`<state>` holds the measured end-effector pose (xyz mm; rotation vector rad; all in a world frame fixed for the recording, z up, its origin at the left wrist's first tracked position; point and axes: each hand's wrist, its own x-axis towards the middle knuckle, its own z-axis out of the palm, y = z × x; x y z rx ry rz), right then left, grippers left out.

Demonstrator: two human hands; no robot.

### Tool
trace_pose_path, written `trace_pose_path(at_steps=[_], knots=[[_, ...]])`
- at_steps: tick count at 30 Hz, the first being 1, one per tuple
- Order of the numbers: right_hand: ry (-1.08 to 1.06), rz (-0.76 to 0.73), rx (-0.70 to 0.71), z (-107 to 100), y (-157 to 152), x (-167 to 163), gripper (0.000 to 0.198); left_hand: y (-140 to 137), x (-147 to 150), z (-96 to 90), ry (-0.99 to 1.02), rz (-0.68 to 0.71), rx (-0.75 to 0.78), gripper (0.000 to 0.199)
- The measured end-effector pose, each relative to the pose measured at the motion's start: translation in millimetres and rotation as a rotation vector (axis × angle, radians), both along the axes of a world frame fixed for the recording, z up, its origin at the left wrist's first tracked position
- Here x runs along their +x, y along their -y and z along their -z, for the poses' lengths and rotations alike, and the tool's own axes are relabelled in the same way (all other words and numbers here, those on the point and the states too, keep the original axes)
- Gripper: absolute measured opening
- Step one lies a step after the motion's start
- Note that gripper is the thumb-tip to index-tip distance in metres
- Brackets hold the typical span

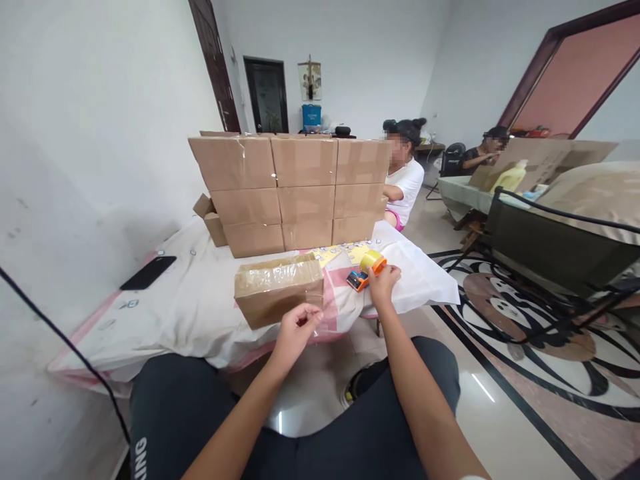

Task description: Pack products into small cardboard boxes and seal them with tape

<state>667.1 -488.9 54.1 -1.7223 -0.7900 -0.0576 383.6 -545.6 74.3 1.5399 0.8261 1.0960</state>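
Observation:
A small cardboard box [280,297] lies near the table's front edge, with shiny clear tape along its top. My left hand [299,325] is closed in a pinch by the box's near right corner. What its fingertips hold, if anything, is too small to make out. To the right, my right hand [384,283] grips a tape dispenser [359,280] with an orange and dark body and a yellowish roll of tape. The dispenser is apart from the box, low over the white cloth.
Behind the box rises a stack of taped cardboard boxes [305,190]. An open carton [213,223] stands at its left, and a black phone [149,273] lies farther left. A person in a white shirt [411,190] sits beyond the stack; another person [483,157] sits at a table farther right.

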Motion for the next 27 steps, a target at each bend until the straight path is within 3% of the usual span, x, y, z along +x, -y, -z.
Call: trace_pose_path(at_steps=[3,6,9,13,17,20,24,27], knots=[[0.094,0.008,0.031,-22.7,17.6,-13.0,0.04,-6.0,-10.6,-4.0,0.024,-0.028,0.011,0.027],[0.221,-0.359,0.094,-51.6,39.2,-48.7,0.025,-9.4,-20.6,-8.5,0.052,-0.053,0.02,0.026],[0.198,-0.719,0.1,-74.2,59.9,-94.9,0.024,-9.2,-29.2,-13.5,0.075,-0.053,0.047,0.025],[0.058,-0.983,0.02,-83.7,73.6,-139.0,0.025,-5.3,-37.4,-17.2,0.052,-0.037,0.123,0.02],[-0.16,-1.04,-0.046,-79.0,67.5,-153.7,0.024,-3.1,-44.1,-18.3,-0.051,-0.014,0.211,0.018],[-0.202,-1.026,-0.028,-74.9,59.6,-157.3,0.019,-5.4,-50.4,-18.9,-0.081,0.021,0.216,0.018],[0.054,-1.002,0.03,-79.1,57.7,-166.8,0.015,-11.0,-58.9,-11.4,-0.083,0.029,0.085,0.024],[0.225,-0.918,0.136,-90.3,60.3,-174.8,0.015,-11.6,-62.7,2.4,-0.222,0.121,0.022,0.018]])
